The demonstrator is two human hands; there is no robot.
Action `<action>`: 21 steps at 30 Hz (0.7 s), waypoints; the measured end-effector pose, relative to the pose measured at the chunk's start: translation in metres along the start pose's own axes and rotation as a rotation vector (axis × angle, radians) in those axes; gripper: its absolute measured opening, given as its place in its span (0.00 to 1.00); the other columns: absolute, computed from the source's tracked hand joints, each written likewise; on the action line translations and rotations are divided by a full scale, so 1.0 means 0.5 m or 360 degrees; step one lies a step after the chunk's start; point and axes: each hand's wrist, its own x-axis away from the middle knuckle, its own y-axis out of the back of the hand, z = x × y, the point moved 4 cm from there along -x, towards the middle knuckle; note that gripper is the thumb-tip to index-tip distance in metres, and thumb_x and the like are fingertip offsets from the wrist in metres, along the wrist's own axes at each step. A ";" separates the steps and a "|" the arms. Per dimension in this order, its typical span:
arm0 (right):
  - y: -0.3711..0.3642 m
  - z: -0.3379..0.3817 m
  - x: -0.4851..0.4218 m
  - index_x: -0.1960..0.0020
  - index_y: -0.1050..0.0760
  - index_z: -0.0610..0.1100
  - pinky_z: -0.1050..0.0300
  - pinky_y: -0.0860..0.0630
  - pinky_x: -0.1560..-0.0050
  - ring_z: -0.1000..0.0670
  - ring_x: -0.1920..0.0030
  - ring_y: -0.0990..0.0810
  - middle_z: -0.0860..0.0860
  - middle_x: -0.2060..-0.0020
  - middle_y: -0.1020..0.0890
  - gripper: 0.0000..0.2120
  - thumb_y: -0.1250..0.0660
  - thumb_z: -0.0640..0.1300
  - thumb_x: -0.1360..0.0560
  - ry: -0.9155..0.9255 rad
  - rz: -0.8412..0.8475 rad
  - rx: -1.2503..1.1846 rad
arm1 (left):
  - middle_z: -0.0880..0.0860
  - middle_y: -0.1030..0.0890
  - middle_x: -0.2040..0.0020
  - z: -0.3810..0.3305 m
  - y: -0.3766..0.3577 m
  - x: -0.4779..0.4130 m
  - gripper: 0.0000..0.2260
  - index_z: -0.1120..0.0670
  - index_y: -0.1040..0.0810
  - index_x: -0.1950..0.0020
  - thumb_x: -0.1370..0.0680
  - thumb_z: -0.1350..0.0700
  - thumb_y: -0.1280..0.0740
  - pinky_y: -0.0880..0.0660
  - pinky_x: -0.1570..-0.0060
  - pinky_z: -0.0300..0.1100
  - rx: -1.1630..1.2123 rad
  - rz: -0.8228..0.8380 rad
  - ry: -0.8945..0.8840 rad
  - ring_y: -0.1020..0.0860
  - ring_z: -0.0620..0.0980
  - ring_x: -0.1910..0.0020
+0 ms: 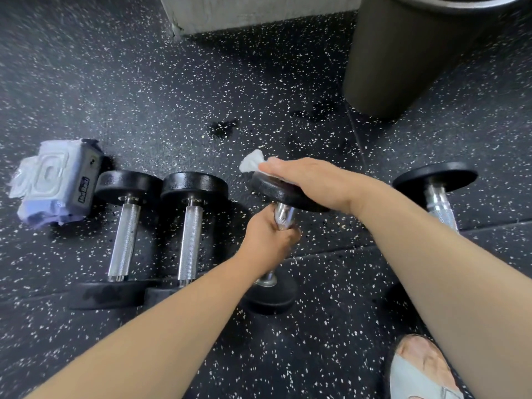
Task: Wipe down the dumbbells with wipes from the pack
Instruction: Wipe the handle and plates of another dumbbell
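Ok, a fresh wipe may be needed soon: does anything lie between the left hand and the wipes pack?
Yes: the leftmost dumbbell and its neighbour lie between the left hand and the wipes pack; reaching over them looks easy.

One head-worn view, tipped forward and down.
I'm looking along both forearms, close in: left hand and right hand on the dumbbell sit mid-frame, speckled floor filling the wide-angle edges.
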 end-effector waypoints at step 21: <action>-0.010 0.026 0.010 0.41 0.22 0.53 0.66 0.34 0.42 0.57 0.40 0.26 0.58 0.39 0.22 0.18 0.46 0.59 0.20 0.0145 -0.0017 -0.0031 | 0.54 0.28 0.69 -0.005 0.005 -0.008 0.06 0.59 0.30 0.58 0.29 0.65 0.34 0.32 0.74 0.39 -0.0133 0.0006 0.0011 0.32 0.49 0.72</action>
